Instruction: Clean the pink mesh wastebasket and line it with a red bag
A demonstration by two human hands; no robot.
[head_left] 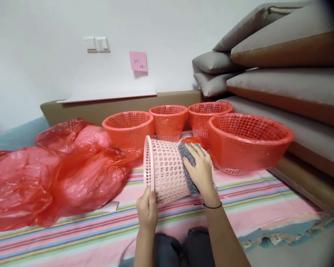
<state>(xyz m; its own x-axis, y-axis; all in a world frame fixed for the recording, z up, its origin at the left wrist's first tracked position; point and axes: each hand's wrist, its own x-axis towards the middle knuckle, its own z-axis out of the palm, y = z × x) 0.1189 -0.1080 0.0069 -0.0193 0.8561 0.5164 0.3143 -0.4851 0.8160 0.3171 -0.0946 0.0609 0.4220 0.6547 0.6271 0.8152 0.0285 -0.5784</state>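
A pale pink plastic basket [169, 167] with a lattice wall is held on its side in front of me, its rim facing left. My left hand [147, 207] grips that rim at the lower left, fingers closed round it. Against the basket's base end, my right hand [199, 170] presses a dark grey cloth [189, 181]. The thumb and fingers lie over the cloth, and part of it is hidden under the palm. A black band circles the right wrist.
Red-lined baskets [128, 124] stand in a row behind, the largest basket [250, 142] at the right. Bulging red plastic bags [91, 178] lie at the left on the striped cloth [105, 237]. Grey and brown cushions [289, 81] are stacked high on the right.
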